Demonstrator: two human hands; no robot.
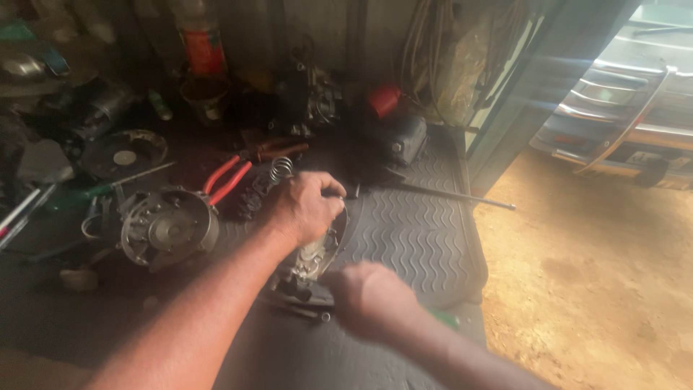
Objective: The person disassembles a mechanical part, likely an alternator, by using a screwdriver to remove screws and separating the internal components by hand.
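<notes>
left hand (307,208) clamped over a motor part (312,254), right hand (368,297) at 5 o'clock gripping a green tool (442,318), pliers (229,177) at 10.

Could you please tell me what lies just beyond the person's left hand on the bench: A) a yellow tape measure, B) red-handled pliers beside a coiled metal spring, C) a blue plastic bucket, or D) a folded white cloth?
B: the red-handled pliers lie beside the coiled metal spring, just beyond the left hand.
</notes>
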